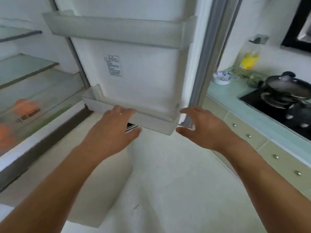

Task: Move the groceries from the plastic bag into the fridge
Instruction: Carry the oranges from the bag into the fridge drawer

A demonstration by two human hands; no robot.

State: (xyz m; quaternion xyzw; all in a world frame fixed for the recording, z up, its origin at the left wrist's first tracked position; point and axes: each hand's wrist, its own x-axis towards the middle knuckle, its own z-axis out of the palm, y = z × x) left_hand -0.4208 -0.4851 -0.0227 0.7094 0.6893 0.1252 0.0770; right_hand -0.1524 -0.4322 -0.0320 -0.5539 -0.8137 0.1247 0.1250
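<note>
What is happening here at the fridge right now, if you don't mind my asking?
A person stands at the open fridge door, both hands empty and open. The left hand reaches toward the lower door bin, the right hand toward the door's edge. Orange items already sit in the fridge's drawer. No plastic bag is visible.

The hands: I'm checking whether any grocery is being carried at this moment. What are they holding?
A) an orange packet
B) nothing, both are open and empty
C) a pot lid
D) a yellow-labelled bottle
B: the left hand and right hand reach with spread fingers toward the fridge door's lower shelf, gripping no item.
</note>
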